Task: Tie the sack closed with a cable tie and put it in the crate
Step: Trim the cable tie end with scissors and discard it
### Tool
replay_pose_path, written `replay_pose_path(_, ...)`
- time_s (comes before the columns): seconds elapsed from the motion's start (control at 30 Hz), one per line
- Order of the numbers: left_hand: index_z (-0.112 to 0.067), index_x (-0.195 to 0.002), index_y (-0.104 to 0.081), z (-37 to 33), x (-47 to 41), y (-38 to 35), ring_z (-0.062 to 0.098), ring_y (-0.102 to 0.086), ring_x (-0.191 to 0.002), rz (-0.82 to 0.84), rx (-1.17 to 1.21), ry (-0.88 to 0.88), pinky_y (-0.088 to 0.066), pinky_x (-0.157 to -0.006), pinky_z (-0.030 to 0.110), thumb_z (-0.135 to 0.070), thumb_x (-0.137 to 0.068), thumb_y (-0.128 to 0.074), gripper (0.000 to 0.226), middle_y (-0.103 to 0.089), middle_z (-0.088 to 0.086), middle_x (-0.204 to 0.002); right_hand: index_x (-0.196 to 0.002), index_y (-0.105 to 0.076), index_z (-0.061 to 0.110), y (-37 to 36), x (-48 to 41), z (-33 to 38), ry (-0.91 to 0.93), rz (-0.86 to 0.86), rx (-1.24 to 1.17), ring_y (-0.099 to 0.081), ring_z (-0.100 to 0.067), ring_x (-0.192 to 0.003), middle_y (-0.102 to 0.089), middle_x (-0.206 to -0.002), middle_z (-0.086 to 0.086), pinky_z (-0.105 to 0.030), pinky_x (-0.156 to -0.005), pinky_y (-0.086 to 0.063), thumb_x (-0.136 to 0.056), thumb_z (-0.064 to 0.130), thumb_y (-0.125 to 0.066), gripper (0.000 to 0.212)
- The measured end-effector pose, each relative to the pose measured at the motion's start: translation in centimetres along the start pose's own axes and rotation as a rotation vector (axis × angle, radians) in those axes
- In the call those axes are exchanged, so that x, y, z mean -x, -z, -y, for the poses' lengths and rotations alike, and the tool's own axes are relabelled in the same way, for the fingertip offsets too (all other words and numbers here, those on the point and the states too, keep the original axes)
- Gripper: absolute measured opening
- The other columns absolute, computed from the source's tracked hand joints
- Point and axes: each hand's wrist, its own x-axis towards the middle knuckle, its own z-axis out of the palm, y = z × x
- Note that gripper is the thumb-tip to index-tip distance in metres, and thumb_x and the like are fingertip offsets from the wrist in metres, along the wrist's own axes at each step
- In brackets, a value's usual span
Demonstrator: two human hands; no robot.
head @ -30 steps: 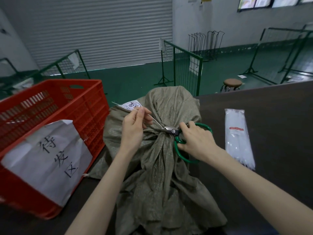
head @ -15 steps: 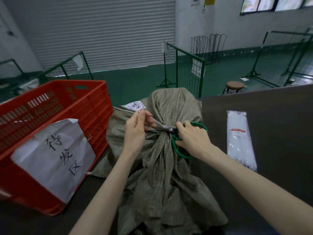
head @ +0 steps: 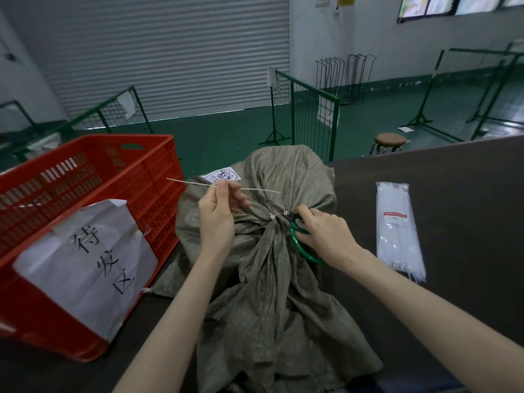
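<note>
Dark tabletop (head: 425, 194) carries everything here, and the red crate (head: 93, 177) stands at its left edge, a paper label (head: 85, 265) taped on its near wall. Beside the crate, touching or nearly touching it, slumps the olive woven sack (head: 269, 293), its neck bunched tight under a white cable tie (head: 272, 217). The sack is not yet in the crate.

My reading is that the biggest risk lies in the lift: the sack is bulky and floppy, and a loose skirt of cloth spreads toward the person, so it could snag on the crate rim or drag the crate off the edge (it already overhangs a little, as far as I can judge).

The right hand (head: 326, 234) is closed around the green handles of the scissors (head: 297, 239), blades resting at the sack's neck. If the blades are drawn away carelessly they could nick the weave or the tie's head, and the closure would fail.

The left hand (head: 217, 214) pinches a thin white strip (head: 226, 186) between thumb and fingertip, held clear above the sack; it looks like the trimmed tail, lying apart from the tie. Dropped into the crate or the folds, it would become stray litter.

A packet of spare ties (head: 397, 228) lies well apart on the right.
</note>
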Motion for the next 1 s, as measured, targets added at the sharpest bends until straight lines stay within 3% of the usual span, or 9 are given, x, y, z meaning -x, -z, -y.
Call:
replay_pose_path(0.13, -0.011, -0.081, -0.056, 0.2, 0.4, -0.2, 0.004, -0.057, -0.052, -0.020, 0.044, 0.016, -0.048, -0.054, 0.015, -0.013, -0.102, -0.031, 0.033, -0.054, 0.006, -0.066, -0.102, -0.049, 0.014, -0.8, 0.5, -1.8, -0.171, -0.133, -0.269, -0.064, -0.035, -0.087, -0.068, -0.095, -0.009, -0.036, -0.061, -0.040, -0.087, 0.034, -0.061, 0.028)
replay_pose_path(0.27, -0.012, -0.082, -0.059, 1.8, 1.6, -0.9, 0.004, -0.057, -0.053, -0.005, 0.041, 0.085, -0.047, -0.055, 0.018, -0.015, -0.102, -0.032, 0.033, -0.059, -0.003, -0.063, -0.098, -0.053, 0.019, -2.3, 1.9, -4.3, -0.458, -0.230, -0.532, -0.065, -0.033, -0.082, -0.070, -0.086, -0.011, -0.042, -0.068, -0.052, -0.081, 0.039, -0.067, 0.030)
replay_pose_path(0.4, -0.012, -0.083, -0.060, 3.2, 3.6, -2.0, 0.002, -0.056, -0.053, 0.051, 0.039, 0.149, -0.044, -0.052, 0.013, -0.014, -0.102, -0.034, 0.033, -0.063, -0.008, -0.058, -0.098, -0.055, 0.010, -4.3, 4.2, -7.0, -0.701, -0.248, -0.656, -0.062, -0.033, -0.088, -0.069, -0.092, -0.015, -0.039, -0.072, -0.048, -0.084, 0.034, -0.067, 0.030)
replay_pose_path(0.6, -0.012, -0.085, -0.062, 4.9, 6.3, -3.8, 0.004, -0.055, -0.052, 0.165, 0.031, 0.235, -0.041, -0.052, 0.014, -0.012, -0.100, -0.036, 0.030, -0.062, -0.004, -0.063, -0.109, -0.054, 0.008, -7.3, 8.7, -10.3, -0.956, -0.009, -0.529, -0.061, -0.039, -0.097, -0.066, -0.107, -0.022, -0.040, -0.076, -0.046, -0.087, 0.027, -0.060, 0.030)
replay_pose_path(0.8, -0.012, -0.083, -0.063, 5.7, 7.3, -5.0, 0.002, -0.056, -0.049, 0.295, -0.020, 0.285, -0.041, -0.051, 0.012, -0.010, -0.100, -0.037, 0.031, -0.064, 0.000, -0.066, -0.114, -0.047, 0.006, -8.7, 11.1, -10.6, -1.018, 0.323, -0.306, -0.056, -0.041, -0.111, -0.058, -0.121, -0.023, -0.039, -0.086, -0.044, -0.085, 0.027, -0.058, 0.037)
replay_pose_path(1.0, -0.010, -0.080, -0.065, 5.9, 7.6, -5.3, 0.004, -0.056, -0.049, 0.341, -0.027, 0.299, -0.044, -0.052, 0.013, -0.007, -0.099, -0.039, 0.032, -0.066, -0.003, -0.060, -0.125, -0.042, 0.009, -9.6, 11.6, -10.5, -0.800, 0.462, -0.278, -0.055, -0.040, -0.113, -0.057, -0.122, -0.021, -0.040, -0.090, -0.045, -0.085, 0.016, -0.054, 0.042)
